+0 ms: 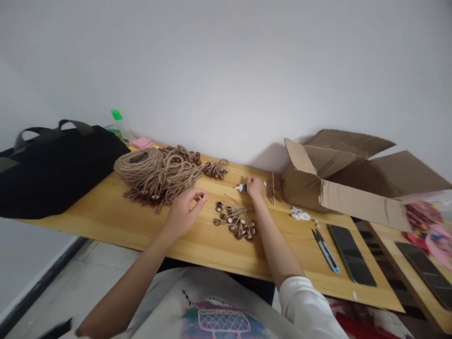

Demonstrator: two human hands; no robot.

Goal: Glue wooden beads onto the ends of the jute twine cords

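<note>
My left hand (185,209) is raised over the table, thumb and fingertips pinched together. A small dark spot shows at the fingertips, too small to name. To its left lies a heap of tan twine cords (165,172) with a coil and knotted lengths. My right hand (256,187) is closed around a small tube with a white nozzle (242,188), nozzle pointing left; the hand covers the rest of it. Between my hands is a loose cluster of brown button-like discs on thin cords (236,221). A smaller bunch of corded discs (215,169) sits farther back.
An open cardboard box (339,193) stands at the right, with thin sticks (273,188) beside it. White scraps (300,213), blue thread snips (326,252) and a phone (351,254) lie nearer. A black bag (63,172) occupies the left end, near pink notes (142,142).
</note>
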